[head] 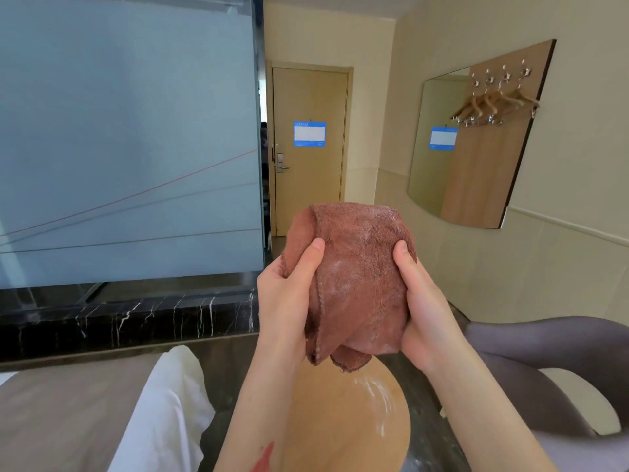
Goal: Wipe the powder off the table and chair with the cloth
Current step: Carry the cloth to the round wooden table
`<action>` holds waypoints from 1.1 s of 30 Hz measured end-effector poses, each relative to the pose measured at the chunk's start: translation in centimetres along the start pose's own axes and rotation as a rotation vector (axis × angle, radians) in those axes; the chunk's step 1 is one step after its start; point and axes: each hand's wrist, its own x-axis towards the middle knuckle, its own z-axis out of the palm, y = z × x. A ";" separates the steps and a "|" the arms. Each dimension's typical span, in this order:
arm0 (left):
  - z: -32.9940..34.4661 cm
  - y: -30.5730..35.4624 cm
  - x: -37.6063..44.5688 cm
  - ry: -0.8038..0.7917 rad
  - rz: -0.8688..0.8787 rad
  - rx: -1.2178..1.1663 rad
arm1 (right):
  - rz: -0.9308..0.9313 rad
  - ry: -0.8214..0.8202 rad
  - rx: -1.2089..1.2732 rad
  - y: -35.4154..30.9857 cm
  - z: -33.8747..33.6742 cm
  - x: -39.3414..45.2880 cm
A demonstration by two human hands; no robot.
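Both hands, left hand (289, 301) and right hand (425, 315), have their fingers (313, 253) clamped on the bunched cloth (357, 267), held in the air straight above the powder streaks (377, 393) on the round table (326, 437); the chair (544, 362) sits right of the table.

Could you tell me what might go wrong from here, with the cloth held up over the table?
The brown cloth, bunched between the left hand and right hand, carries white powder; handling it in the air could shake powder back onto the round wooden table. Streaks of powder remain there, and a loaded cloth may smear them. Falling dust could also reach the grey chair.
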 end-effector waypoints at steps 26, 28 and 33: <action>7.3 -8.8 25.2 0.101 -0.003 0.023 | 0.146 -0.030 -0.011 1.5 -5.4 28.3; 8.2 -9.5 26.0 0.118 0.006 0.021 | 0.151 -0.046 -0.006 1.3 -6.3 29.7; 9.3 -10.7 27.8 0.172 0.011 0.025 | 0.187 -0.071 0.011 1.7 -7.2 32.3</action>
